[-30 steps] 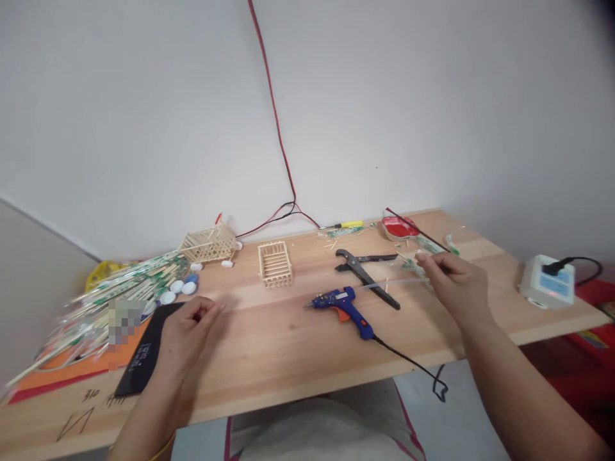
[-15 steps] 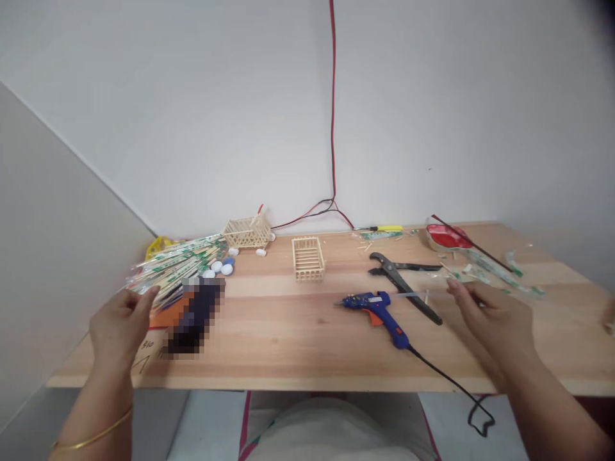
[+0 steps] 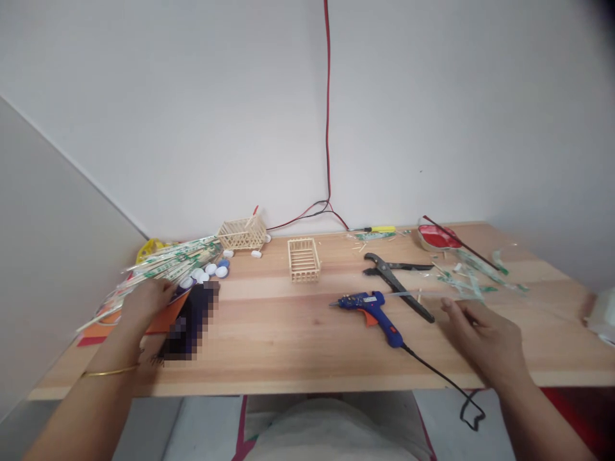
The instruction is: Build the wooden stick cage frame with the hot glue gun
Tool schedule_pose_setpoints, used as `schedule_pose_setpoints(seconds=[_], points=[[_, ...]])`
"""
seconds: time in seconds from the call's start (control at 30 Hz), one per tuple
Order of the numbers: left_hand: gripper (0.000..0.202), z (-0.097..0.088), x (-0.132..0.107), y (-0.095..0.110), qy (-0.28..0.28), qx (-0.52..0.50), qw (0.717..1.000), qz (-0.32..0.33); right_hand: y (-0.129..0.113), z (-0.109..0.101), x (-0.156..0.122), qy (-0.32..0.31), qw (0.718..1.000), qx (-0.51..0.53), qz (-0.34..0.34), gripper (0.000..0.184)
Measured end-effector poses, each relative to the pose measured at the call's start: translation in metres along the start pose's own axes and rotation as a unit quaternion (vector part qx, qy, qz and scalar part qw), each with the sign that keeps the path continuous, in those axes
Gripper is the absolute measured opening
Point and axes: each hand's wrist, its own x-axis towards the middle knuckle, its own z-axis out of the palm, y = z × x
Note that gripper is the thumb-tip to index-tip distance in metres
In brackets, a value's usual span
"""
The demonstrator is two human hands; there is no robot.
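My left hand [image 3: 147,304] is over the pile of paper-wrapped wooden chopsticks [image 3: 168,261] at the left. Its fingers are curled down; what they grip, if anything, is hidden. Close by its fingertips lie several white and blue bottle caps [image 3: 211,270]. My right hand [image 3: 487,339] hovers above the right of the table, thumb against curled fingers, with nothing seen in it. To its left lie a blue glue gun [image 3: 369,307] with a clear glue stick at its back and black-handled pliers [image 3: 396,282]. In the middle stands a small open stick crate [image 3: 303,259].
A stick cart [image 3: 243,232] with white cap wheels stands back left. Orange sheets [image 3: 166,317] and a dark blurred object [image 3: 192,323] lie front left. Torn wrappers [image 3: 466,275], a red-lined dish [image 3: 437,237] and a yellow-handled tool [image 3: 382,229] are at the right and back. A cord [image 3: 432,371] trails off the front edge.
My left hand has moved forward and right onto the chopstick pile. My right hand has lowered slightly, its fingers still together. A whitish object has come into view at the far right.
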Motion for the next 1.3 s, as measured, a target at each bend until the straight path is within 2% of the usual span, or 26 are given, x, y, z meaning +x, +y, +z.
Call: schedule_pose_setpoints(seconds=[0.13, 0.2, 0.23, 0.3, 0.33, 0.4, 0.47, 0.53, 0.6, 0.63, 0.7, 0.8, 0.93, 1.0, 1.07, 1.2, 1.3], points=[[0.019, -0.017, -0.004, 0.011, -0.027, 0.106, 0.993, -0.047, 0.000, -0.002, 0.002, 0.013, 1.000, -0.012, -0.021, 0.037], [0.014, -0.026, -0.012, 0.023, 0.004, 0.101, 0.992, -0.081, -0.008, -0.009, 0.003, 0.026, 0.999, -0.020, -0.036, 0.040], [0.010, -0.028, -0.018, 0.031, 0.030, 0.055, 0.994, -0.091, -0.015, -0.014, 0.003, 0.039, 0.998, -0.021, -0.047, 0.040], [0.012, -0.026, -0.036, 0.054, 0.037, -0.146, 0.986, -0.073, -0.035, -0.027, 0.002, 0.078, 0.994, -0.004, -0.082, 0.039], [0.016, -0.021, -0.048, 0.069, 0.032, -0.256, 0.965, -0.045, -0.047, -0.032, 0.001, 0.091, 0.992, 0.013, -0.083, 0.034], [0.027, -0.003, -0.075, 0.106, -0.028, -0.383, 0.923, 0.025, -0.076, -0.041, 0.001, 0.060, 0.991, 0.086, -0.089, 0.025], [0.021, 0.021, -0.104, 0.145, -0.118, -0.397, 0.907, 0.083, -0.109, -0.042, 0.004, 0.010, 0.982, 0.151, -0.115, 0.018], [0.016, 0.049, -0.129, 0.181, -0.210, -0.402, 0.881, 0.134, -0.141, -0.037, 0.007, -0.064, 0.961, 0.218, -0.156, 0.024], [0.017, 0.076, -0.150, 0.204, -0.255, -0.397, 0.859, 0.200, -0.167, -0.025, 0.008, -0.136, 0.928, 0.283, -0.202, 0.038], [0.018, 0.088, -0.157, 0.210, -0.260, -0.387, 0.854, 0.231, -0.177, -0.017, 0.007, -0.171, 0.911, 0.304, -0.222, 0.037], [0.021, 0.108, -0.168, 0.212, -0.261, -0.377, 0.852, 0.255, -0.188, 0.000, 0.002, -0.213, 0.896, 0.301, -0.248, 0.014], [0.022, 0.129, -0.173, 0.200, -0.247, -0.358, 0.860, 0.266, -0.187, 0.024, -0.013, -0.241, 0.907, 0.243, -0.247, 0.020], [0.026, 0.137, -0.172, 0.190, -0.253, -0.329, 0.867, 0.276, -0.178, 0.040, -0.027, -0.245, 0.914, 0.237, -0.220, 0.021], [0.027, 0.134, -0.171, 0.191, -0.258, -0.329, 0.863, 0.283, -0.175, 0.037, -0.025, -0.236, 0.911, 0.266, -0.208, 0.017], [0.027, 0.130, -0.171, 0.195, -0.262, -0.332, 0.857, 0.296, -0.175, 0.024, -0.020, -0.220, 0.907, 0.301, -0.195, 0.010], [0.026, 0.119, -0.171, 0.200, -0.259, -0.309, 0.855, 0.327, -0.173, -0.011, -0.009, -0.164, 0.899, 0.366, -0.176, 0.019], [0.028, 0.112, -0.168, 0.199, -0.259, -0.286, 0.854, 0.350, -0.161, -0.028, -0.007, -0.169, 0.891, 0.399, -0.138, 0.022]])
